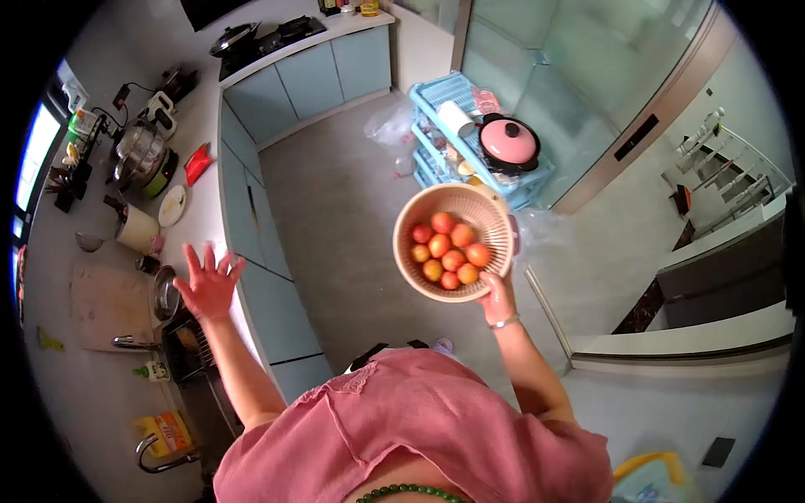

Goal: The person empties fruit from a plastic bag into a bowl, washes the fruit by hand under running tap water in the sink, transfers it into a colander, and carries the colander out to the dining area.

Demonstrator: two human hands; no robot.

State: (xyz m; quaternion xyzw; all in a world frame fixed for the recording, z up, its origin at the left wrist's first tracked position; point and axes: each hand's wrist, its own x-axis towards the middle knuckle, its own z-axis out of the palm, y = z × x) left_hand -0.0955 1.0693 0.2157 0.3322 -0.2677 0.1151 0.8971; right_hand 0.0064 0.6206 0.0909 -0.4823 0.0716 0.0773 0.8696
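Note:
My right hand grips the rim of a beige plastic colander, held out over the floor. Several red and orange tomatoes lie in the bottom of it. Fingers spread, my left hand is raised by the counter edge with nothing in it. Close to that hand are a metal bowl and a white plate with something small on it.
A blue shelf rack bearing a pink lidded pot stands ahead, beside a glass door. Along the left runs the counter with a red packet, a glass-lidded cooker and a sink faucet.

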